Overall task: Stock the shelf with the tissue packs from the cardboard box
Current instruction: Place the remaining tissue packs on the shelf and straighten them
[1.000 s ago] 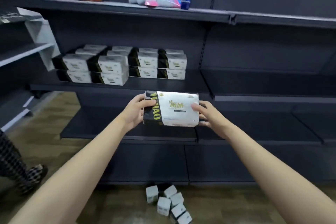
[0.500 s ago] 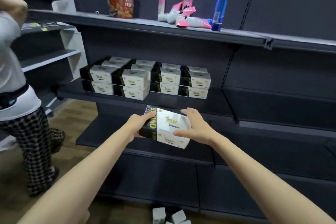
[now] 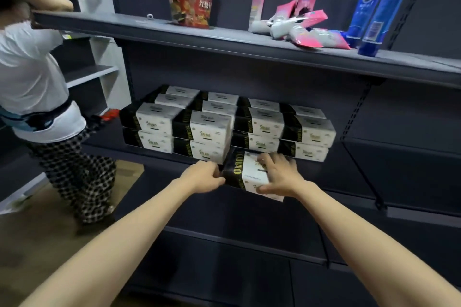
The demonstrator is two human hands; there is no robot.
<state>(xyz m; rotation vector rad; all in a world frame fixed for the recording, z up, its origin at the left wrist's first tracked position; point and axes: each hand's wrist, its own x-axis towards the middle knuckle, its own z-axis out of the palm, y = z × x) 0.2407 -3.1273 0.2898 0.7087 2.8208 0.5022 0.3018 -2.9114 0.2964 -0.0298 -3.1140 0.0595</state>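
I hold one white tissue pack (image 3: pixel 245 173) with a black band and gold lettering between both hands, at the front edge of the dark middle shelf (image 3: pixel 346 169). My left hand (image 3: pixel 203 178) grips its black left end. My right hand (image 3: pixel 279 176) lies over its top and right side. The pack sits tilted just in front of the stacked tissue packs (image 3: pixel 224 123), which stand two layers high in several rows on that shelf. The cardboard box is not in view.
A person (image 3: pixel 37 97) in a white top and checked trousers stands close on the left. The upper shelf (image 3: pixel 249 43) carries a red noodle cup (image 3: pixel 190 2), pink tubes (image 3: pixel 299 27) and blue tubes (image 3: pixel 371 15). Lower dark shelves (image 3: pixel 249 239) lie below my arms.
My hands carried the pack up and forward to the middle shelf's front edge, against the stack. The view swung left and closer; the person on the left came further into view.
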